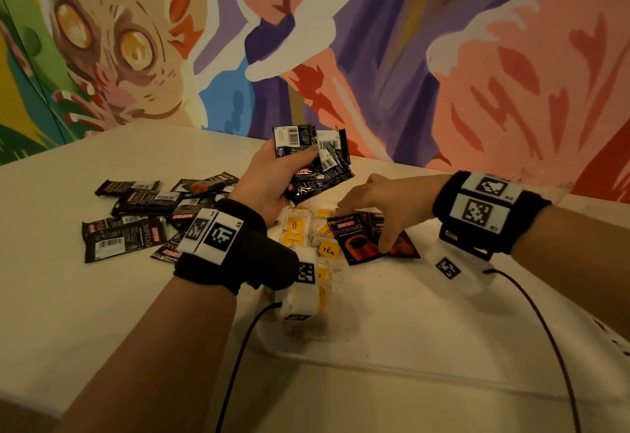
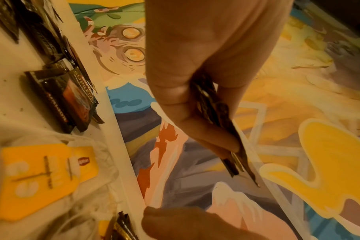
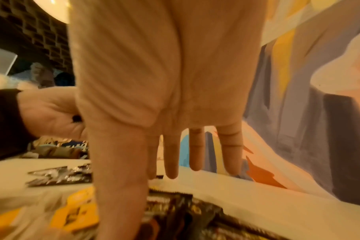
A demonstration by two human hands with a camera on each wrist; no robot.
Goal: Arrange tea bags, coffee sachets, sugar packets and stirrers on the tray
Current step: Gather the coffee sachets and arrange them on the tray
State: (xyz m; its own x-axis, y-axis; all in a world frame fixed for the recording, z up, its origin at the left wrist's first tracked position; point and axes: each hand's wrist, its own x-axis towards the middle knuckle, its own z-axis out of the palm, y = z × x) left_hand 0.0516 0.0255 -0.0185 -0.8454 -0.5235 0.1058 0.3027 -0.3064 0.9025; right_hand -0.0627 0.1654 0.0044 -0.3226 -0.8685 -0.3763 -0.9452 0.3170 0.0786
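Observation:
My left hand (image 1: 278, 178) is raised above the table and grips a bunch of black coffee sachets (image 1: 315, 159); in the left wrist view those sachets (image 2: 234, 155) show edge-on between thumb and fingers. My right hand (image 1: 373, 209) reaches down over the white tray (image 1: 375, 362), fingers straight and spread, with its thumb touching a Kopiko coffee sachet (image 1: 356, 240) lying there. Tea bags (image 1: 301, 240) with yellow tags are piled on the tray just left of that sachet. In the right wrist view the right hand (image 3: 164, 162) hovers over the dark sachets (image 3: 185, 211).
Several loose coffee sachets (image 1: 136, 224) lie scattered on the white table to the left. A painted mural wall (image 1: 443, 57) stands right behind the table's far edge. Black cables (image 1: 238, 347) run from both wrists toward the near edge.

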